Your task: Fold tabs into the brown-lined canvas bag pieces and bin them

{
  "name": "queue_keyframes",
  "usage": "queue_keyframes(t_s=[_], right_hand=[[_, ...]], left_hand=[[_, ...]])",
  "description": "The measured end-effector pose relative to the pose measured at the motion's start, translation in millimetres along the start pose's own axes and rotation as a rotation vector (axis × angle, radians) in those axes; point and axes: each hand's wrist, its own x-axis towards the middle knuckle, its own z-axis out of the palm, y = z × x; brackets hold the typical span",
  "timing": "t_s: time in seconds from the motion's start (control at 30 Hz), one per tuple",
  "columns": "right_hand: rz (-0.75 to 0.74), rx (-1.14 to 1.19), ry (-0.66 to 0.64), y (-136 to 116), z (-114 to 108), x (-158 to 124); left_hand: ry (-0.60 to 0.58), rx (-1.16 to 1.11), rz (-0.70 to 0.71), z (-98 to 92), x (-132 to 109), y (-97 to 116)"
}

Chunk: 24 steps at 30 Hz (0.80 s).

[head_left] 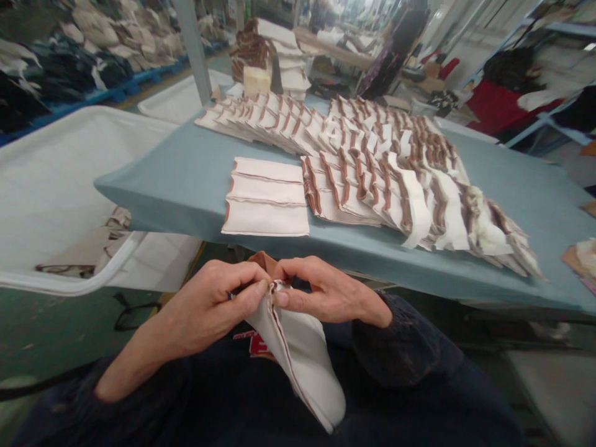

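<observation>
A white padded piece [307,351] with a dark red seam hangs over my lap. My left hand [218,301] pinches its top end between thumb and forefinger, and my right hand [321,288] pinches the same end from the other side, the fingertips almost touching. Brown material [264,261] shows just behind the fingers. Beyond my hands, a flat white panel [267,198] with several padded sections lies near the front edge of the blue-covered table [186,180]. To its right, overlapping white panels with brown edges [344,186] form a row.
More panels [274,118] lie in rows farther back. White strips [412,198] rest on the right-hand ones. A large white bin [84,149] stands at the left, beside a metal post [193,53]. A stack of white and brown pieces [284,56] rises at the table's back.
</observation>
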Motion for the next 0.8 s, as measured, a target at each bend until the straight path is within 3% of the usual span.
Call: queue_keyframes(t_s=[0.23,0.47,0.8], right_hand=[[-0.034,0.027,0.027,3.8,2.6,0.8],[0.076,-0.085,0.079,-5.4,2.0,1.3],[0.072,-0.047,0.073,-3.6,4.9,1.5]], left_hand=[[0.017,-0.014,-0.013,1.8,2.1,0.6],[0.045,-0.050,-0.063,5.2,3.4,1.0],[-0.031,-0.339,-0.278,6.5,6.7,-4.9]])
